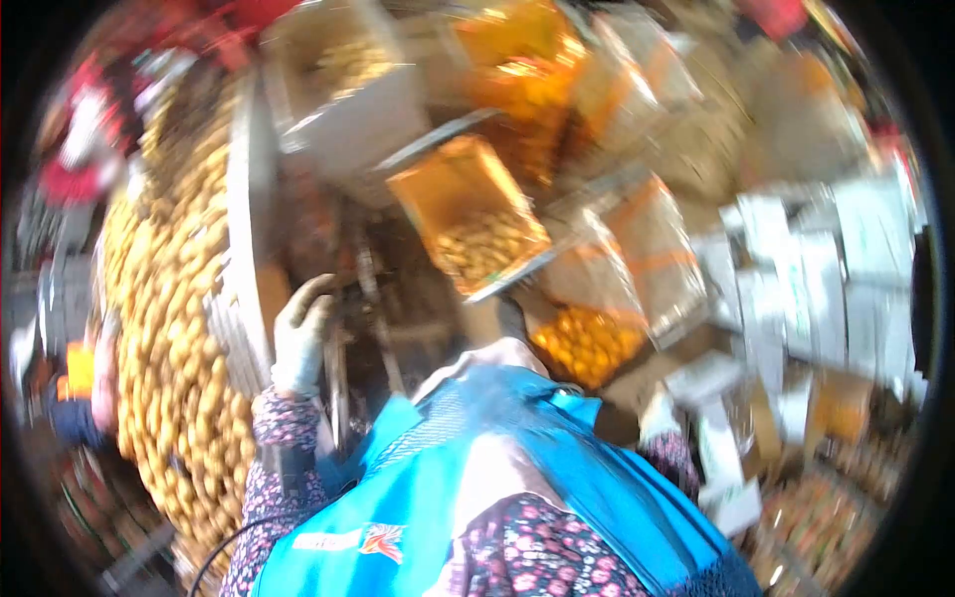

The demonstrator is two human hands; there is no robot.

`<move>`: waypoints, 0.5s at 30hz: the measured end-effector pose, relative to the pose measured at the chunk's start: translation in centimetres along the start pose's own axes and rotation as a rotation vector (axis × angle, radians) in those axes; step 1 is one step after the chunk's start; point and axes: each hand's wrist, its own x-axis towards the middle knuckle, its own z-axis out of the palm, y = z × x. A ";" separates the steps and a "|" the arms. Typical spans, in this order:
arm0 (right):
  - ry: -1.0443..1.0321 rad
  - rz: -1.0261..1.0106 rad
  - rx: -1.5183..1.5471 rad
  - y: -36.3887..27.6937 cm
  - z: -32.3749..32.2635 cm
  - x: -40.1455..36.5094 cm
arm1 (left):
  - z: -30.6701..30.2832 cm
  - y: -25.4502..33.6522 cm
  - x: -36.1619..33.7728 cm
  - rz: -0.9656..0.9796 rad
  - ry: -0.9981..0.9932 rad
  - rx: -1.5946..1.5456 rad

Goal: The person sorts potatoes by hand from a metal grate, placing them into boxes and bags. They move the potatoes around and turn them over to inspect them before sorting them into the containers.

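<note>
My left hand, in a pale glove with darker fingertips, is raised beside the white edge of a long table. Its fingers are apart and slightly curved, and nothing shows in them. Heaped along that table are yellow-brown, potato-like pieces. My right hand, also in a pale glove, hangs low at my right side, near white boxes; its fingers are hidden and blurred. Ahead of me stands a tilted crate with an orange lining, partly filled with the same pieces.
A clear bag with an orange band stands by orange-looking pieces. Farther off are a white bin and an orange bag. Stacked white cartons fill the right. At far left, another person's arm shows.
</note>
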 end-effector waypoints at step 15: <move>-1.522 -0.953 -1.084 -3.5 50.4 -24.6 | -6.4 -9.7 -16.1 -0.041 0.640 0.045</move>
